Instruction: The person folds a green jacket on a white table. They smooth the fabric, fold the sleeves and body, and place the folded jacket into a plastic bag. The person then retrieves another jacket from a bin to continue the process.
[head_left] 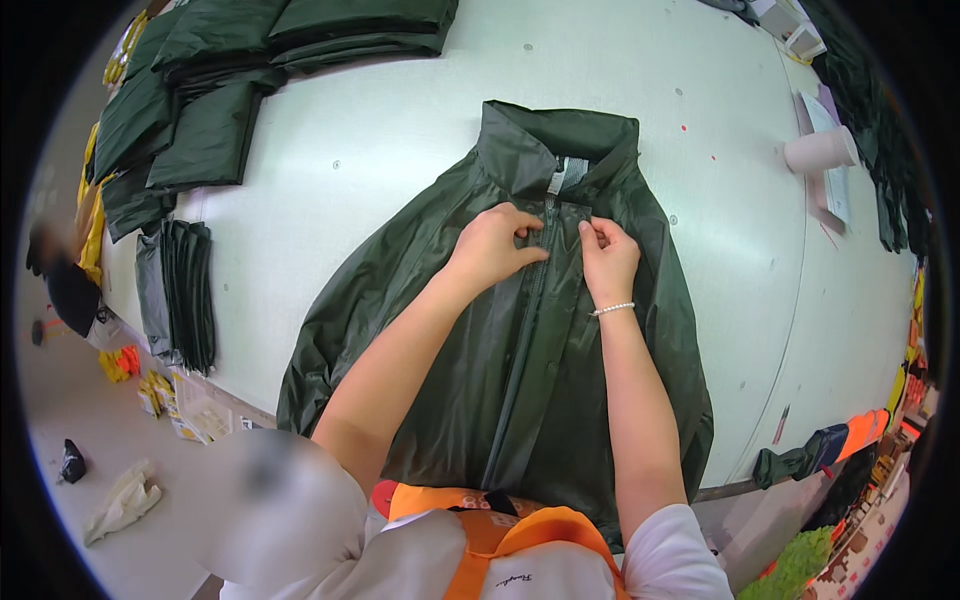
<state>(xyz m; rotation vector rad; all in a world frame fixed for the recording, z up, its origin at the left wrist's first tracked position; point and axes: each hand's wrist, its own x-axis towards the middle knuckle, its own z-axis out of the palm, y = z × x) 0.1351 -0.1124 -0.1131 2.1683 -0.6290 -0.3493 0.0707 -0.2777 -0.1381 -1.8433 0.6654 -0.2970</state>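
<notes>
A dark green rain jacket [430, 350] lies front up on the white table, its collar [515, 150] standing at the far end. Down its middle runs a zip [520, 360], closed along the part I can see. My left hand [490, 247] has its fingers curled at the zip's left side, just below the collar, with thumb and fingertips on the fabric there. Across the zip, my right hand [611, 262] pinches the upper edge of the front flap [568, 225] between thumb and fingers. A white label [570, 175] shows inside the neck.
Folded dark green garments [205, 135] are stacked at the far left, with a row of folded dark green pieces [185, 295] nearer. A pale cup [822, 150] lies by papers at the right. A pen-like tool [781, 424] and coloured cloth [820, 450] sit near the right edge.
</notes>
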